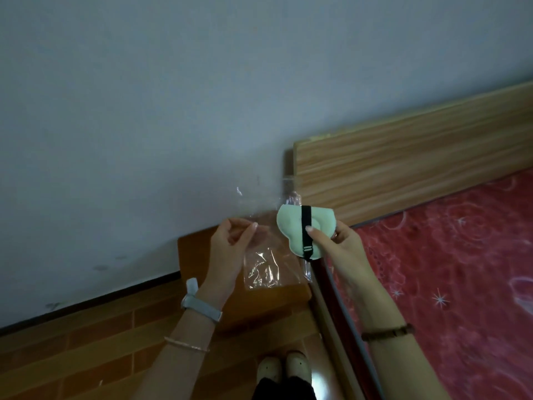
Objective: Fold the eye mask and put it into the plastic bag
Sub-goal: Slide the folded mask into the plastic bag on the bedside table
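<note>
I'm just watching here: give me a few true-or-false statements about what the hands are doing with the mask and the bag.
1. The right hand holds the folded eye mask. True.
2. The mask is already inside the plastic bag. False: it is still outside, beside the bag.
3. The left hand pinches the clear bag. True.
4. The mask's strap is white. False: it is black.
5. The bag lies flat on the floor. False: it is held up in the air.
</note>
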